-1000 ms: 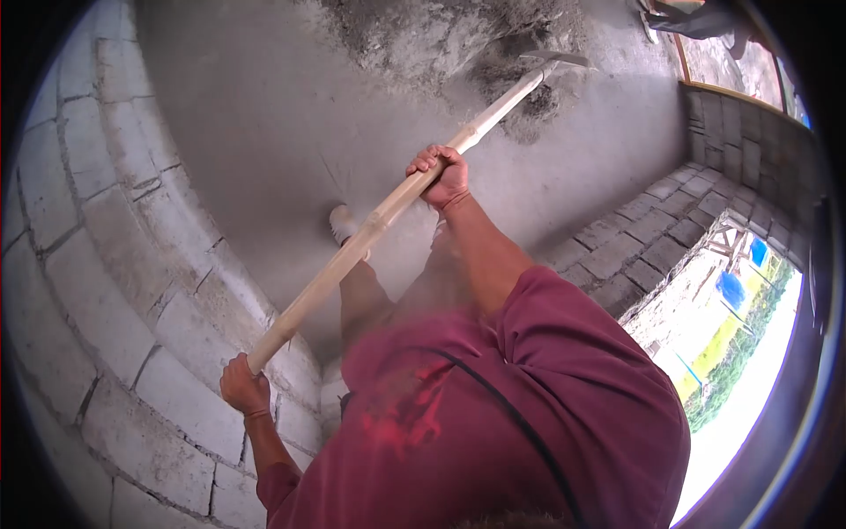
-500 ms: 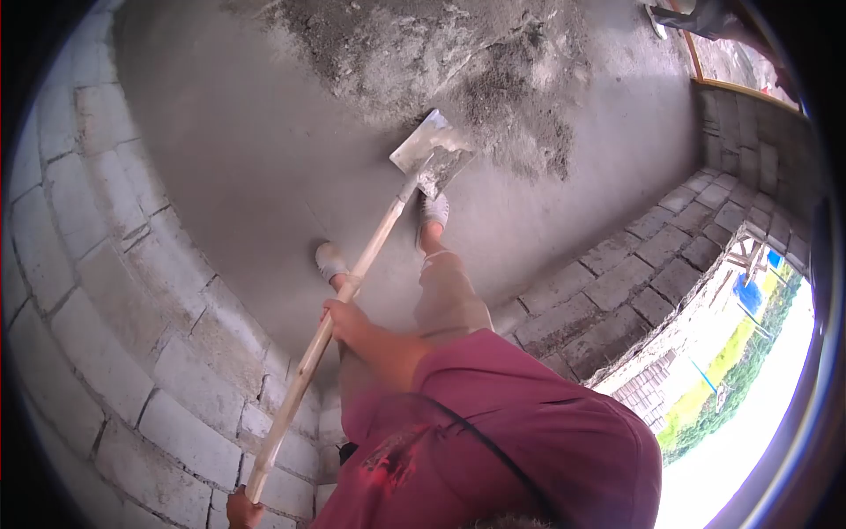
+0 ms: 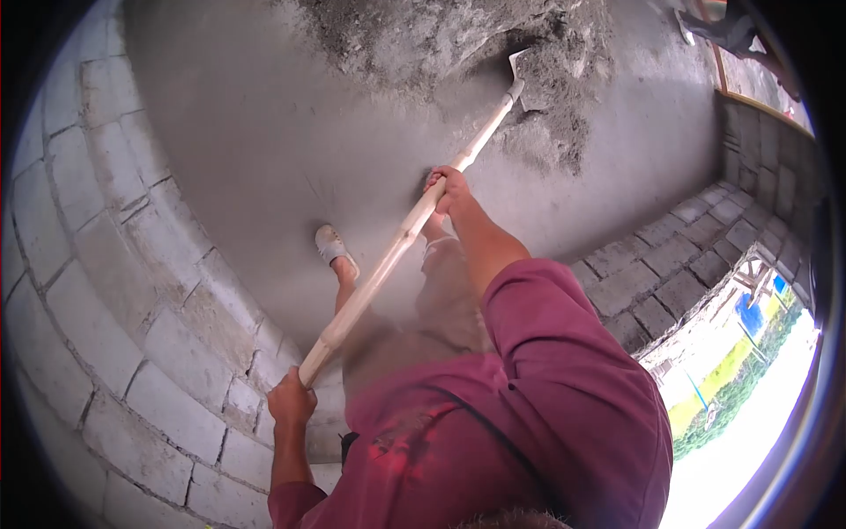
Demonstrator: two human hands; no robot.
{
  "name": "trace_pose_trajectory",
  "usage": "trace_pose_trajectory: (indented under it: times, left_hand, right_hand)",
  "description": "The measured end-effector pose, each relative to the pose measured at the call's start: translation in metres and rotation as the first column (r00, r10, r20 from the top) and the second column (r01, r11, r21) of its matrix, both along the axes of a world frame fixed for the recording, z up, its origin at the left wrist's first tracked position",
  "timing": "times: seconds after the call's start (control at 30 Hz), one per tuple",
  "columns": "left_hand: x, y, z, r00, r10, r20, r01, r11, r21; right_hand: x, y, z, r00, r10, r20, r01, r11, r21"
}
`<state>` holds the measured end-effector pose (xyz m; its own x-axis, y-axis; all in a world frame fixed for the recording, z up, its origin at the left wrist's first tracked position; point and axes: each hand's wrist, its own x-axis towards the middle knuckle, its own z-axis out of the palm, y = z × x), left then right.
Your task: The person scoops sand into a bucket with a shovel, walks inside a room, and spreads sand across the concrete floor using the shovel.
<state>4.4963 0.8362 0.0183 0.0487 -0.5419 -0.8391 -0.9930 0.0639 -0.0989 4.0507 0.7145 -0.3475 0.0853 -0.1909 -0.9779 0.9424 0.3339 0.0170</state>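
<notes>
A shovel (image 3: 388, 257) with a long wooden handle runs diagonally across the head view. My left hand (image 3: 293, 395) is wrapped round the handle's butt end, low on the left. Further up the shaft, my right hand (image 3: 449, 189) grips it with the arm stretched forward. The metal blade is at the edge of a heap of grey mortar or sand (image 3: 458, 53); part of the blade is hidden by the material.
A smooth grey floor (image 3: 229, 159) surrounds the heap. Block walls stand at the left (image 3: 97, 291) and right (image 3: 679, 264), the right one with a bright opening. My shoe (image 3: 333, 242) is on the floor. Another person's leg (image 3: 727, 33) shows at the top right.
Both hands have pushed the shovel forward and to the right. Its blade has moved from near my foot into the heap, and my right arm is now extended.
</notes>
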Motion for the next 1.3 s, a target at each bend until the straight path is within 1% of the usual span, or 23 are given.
trace_pose_trajectory:
  times: [0.1, 0.2, 0.33, 0.37, 0.47, 0.5, 0.6, 0.67, 0.7, 0.73, 0.77, 0.83, 0.87, 0.9, 0.93, 0.97, 1.03, 1.07, 1.1, 1.13, 1.17, 1.23, 1.3]
  left_hand:
    - [0.048, 0.022, 0.002, 0.989, -0.116, 0.091, 0.131, 0.974, -0.182]
    - [0.094, 0.020, 0.009, 0.963, -0.248, 0.103, 0.265, 0.810, -0.524]
    - [0.133, 0.009, 0.022, 0.973, -0.226, 0.036, 0.192, 0.719, -0.668]
    - [0.145, 0.014, 0.023, 0.985, -0.171, -0.015, 0.127, 0.785, -0.607]
    - [0.178, 0.036, 0.029, 0.980, -0.056, -0.190, -0.023, 0.921, -0.390]
    - [0.181, 0.039, 0.043, 0.974, 0.079, -0.210, -0.125, 0.968, -0.217]
    - [0.216, 0.067, 0.072, 0.953, 0.187, -0.236, -0.211, 0.974, -0.080]
    - [0.240, 0.081, 0.092, 0.977, 0.176, -0.116, -0.180, 0.984, -0.019]
    - [0.252, 0.089, 0.103, 0.984, 0.168, -0.052, -0.168, 0.986, 0.019]
    - [0.264, 0.098, 0.112, 0.993, 0.121, 0.018, -0.121, 0.991, 0.064]
    - [0.276, 0.105, 0.126, 0.985, 0.118, 0.123, -0.133, 0.983, 0.126]
    - [0.309, 0.127, 0.158, 0.964, 0.134, 0.231, -0.174, 0.971, 0.163]
    - [0.315, 0.132, 0.176, 0.944, 0.159, 0.290, -0.215, 0.961, 0.174]
    - [0.312, 0.130, 0.196, 0.923, 0.168, 0.345, -0.235, 0.959, 0.160]
    - [0.303, 0.126, 0.209, 0.901, 0.169, 0.399, -0.247, 0.957, 0.154]
    - [0.292, 0.121, 0.208, 0.895, 0.202, 0.398, -0.287, 0.943, 0.166]
    - [0.269, 0.112, 0.203, 0.885, 0.257, 0.389, -0.355, 0.912, 0.205]
    - [0.251, 0.110, 0.181, 0.897, 0.268, 0.351, -0.350, 0.917, 0.194]
    - [0.229, 0.102, 0.141, 0.906, 0.289, 0.310, -0.348, 0.925, 0.153]
    - [0.186, 0.075, 0.104, 0.918, 0.306, 0.253, -0.354, 0.920, 0.169]
    - [0.125, 0.035, 0.074, 0.914, 0.282, 0.291, -0.344, 0.919, 0.190]
    - [0.054, -0.003, 0.032, 0.940, 0.282, 0.189, -0.314, 0.936, 0.163]
    - [0.039, 0.004, 0.021, 0.950, 0.266, 0.161, -0.289, 0.947, 0.142]
  right_hand:
    - [0.035, 0.006, 0.056, 0.990, -0.110, 0.091, 0.124, 0.979, -0.162]
    - [0.061, 0.009, 0.114, 0.968, -0.193, 0.161, 0.236, 0.917, -0.322]
    - [0.084, 0.011, 0.171, 0.958, -0.216, 0.190, 0.285, 0.803, -0.523]
    - [0.090, 0.010, 0.183, 0.960, -0.199, 0.197, 0.278, 0.769, -0.576]
    - [0.114, 0.013, 0.220, 0.973, -0.228, 0.040, 0.212, 0.811, -0.545]
    - [0.124, 0.015, 0.221, 0.974, -0.222, -0.050, 0.165, 0.840, -0.517]
    - [0.160, 0.021, 0.208, 0.994, -0.001, -0.108, -0.037, 0.937, -0.347]
    - [0.206, 0.026, 0.186, 0.991, 0.088, -0.103, -0.098, 0.991, -0.093]
    - [0.234, 0.035, 0.175, 0.979, 0.183, -0.087, -0.187, 0.981, -0.043]
    - [0.265, 0.047, 0.152, 0.977, 0.205, -0.059, -0.199, 0.976, 0.084]
    - [0.297, 0.068, 0.125, 0.965, 0.262, -0.017, -0.259, 0.961, 0.100]
    - [0.364, 0.097, 0.112, 0.976, 0.155, 0.155, -0.182, 0.966, 0.184]
    - [0.393, 0.118, 0.092, 0.968, 0.159, 0.196, -0.191, 0.968, 0.160]
    - [0.397, 0.104, 0.142, 0.964, 0.225, 0.140, -0.250, 0.947, 0.202]
    - [0.393, 0.090, 0.165, 0.954, 0.281, 0.108, -0.298, 0.929, 0.218]
    - [0.390, 0.077, 0.185, 0.938, 0.337, 0.078, -0.346, 0.908, 0.237]
    - [0.372, 0.089, 0.142, 0.919, 0.389, 0.057, -0.392, 0.892, 0.226]
    - [0.356, 0.100, 0.113, 0.917, 0.396, 0.047, -0.396, 0.890, 0.227]
    - [0.333, 0.081, 0.058, 0.929, 0.368, 0.039, -0.368, 0.907, 0.206]
    - [0.277, 0.054, 0.029, 0.928, 0.371, -0.025, -0.363, 0.919, 0.153]
    - [0.209, 0.013, 0.014, 0.883, 0.469, -0.017, -0.462, 0.875, 0.147]
    - [0.124, -0.056, 0.004, 0.943, 0.327, -0.068, -0.305, 0.926, 0.223]
    - [0.109, -0.062, 0.009, 0.944, 0.318, -0.087, -0.298, 0.936, 0.187]
